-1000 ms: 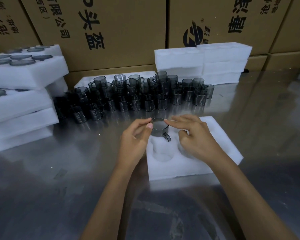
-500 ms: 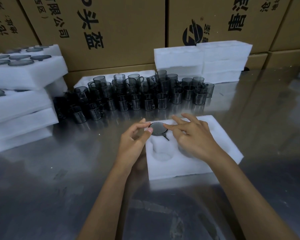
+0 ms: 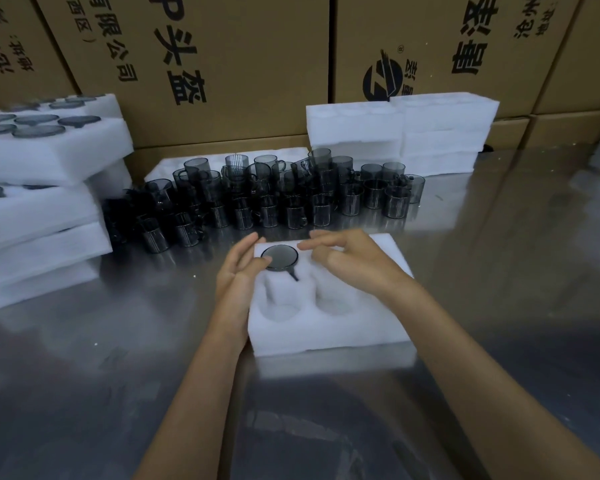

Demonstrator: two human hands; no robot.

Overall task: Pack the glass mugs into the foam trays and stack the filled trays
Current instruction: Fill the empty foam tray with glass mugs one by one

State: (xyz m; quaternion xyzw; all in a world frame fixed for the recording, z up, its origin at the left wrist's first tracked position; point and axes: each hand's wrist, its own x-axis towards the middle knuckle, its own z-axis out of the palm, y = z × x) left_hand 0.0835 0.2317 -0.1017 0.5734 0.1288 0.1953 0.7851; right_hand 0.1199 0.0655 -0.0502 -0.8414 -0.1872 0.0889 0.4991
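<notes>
One glass mug (image 3: 280, 257) sits sunk in the far-left pocket of the foam tray (image 3: 329, 327) at the middle of the frame, only its dark round rim showing level with the foam. It stands upright, its long axis vertical, and its handle points toward the lower right of the frame, into the slot cut in the foam. The left hand (image 3: 240, 271) lies along the tray's left edge, fingers straight and relaxed, one fingertip touching the rim. The right hand (image 3: 352, 259) hovers over the tray's far right part, fingers loosely extended toward the mug and gripping nothing. Two nearer pockets of the tray show bare foam. Beyond the tray, across the upper middle of the frame, a crowd of loose mugs (image 3: 291, 195) stands on the shiny metal surface (image 3: 499, 271). Stacked filled trays (image 3: 42, 188) rise at the left edge, more foam trays (image 3: 402, 133) are piled at the upper right, and cardboard boxes (image 3: 222, 64) line the top.
</notes>
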